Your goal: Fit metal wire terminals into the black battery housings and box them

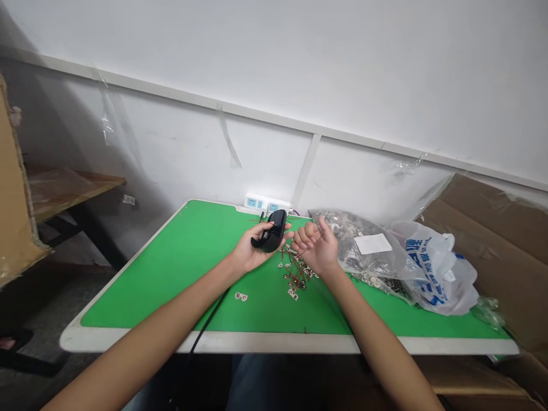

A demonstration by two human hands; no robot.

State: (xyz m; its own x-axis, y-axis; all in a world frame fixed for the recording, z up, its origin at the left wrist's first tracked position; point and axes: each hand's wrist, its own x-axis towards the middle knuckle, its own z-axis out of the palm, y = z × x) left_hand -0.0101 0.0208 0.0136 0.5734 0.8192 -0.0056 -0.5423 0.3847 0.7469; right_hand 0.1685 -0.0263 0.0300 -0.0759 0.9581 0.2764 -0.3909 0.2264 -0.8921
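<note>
L fingers [258,228] hold blk device [278,228]; R fingers [309,233] curled, grip unclear; bag [460,291] txt [414,246] blue.

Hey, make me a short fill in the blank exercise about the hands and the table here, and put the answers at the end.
1. The left hand holds a device whose colour is ____.
2. The table's top surface is coloured ____.
3. The white plastic bag is printed in ____.
4. In the picture, the white label lies to the ____ of the right hand.

Answers: black; green; blue; right.
</note>
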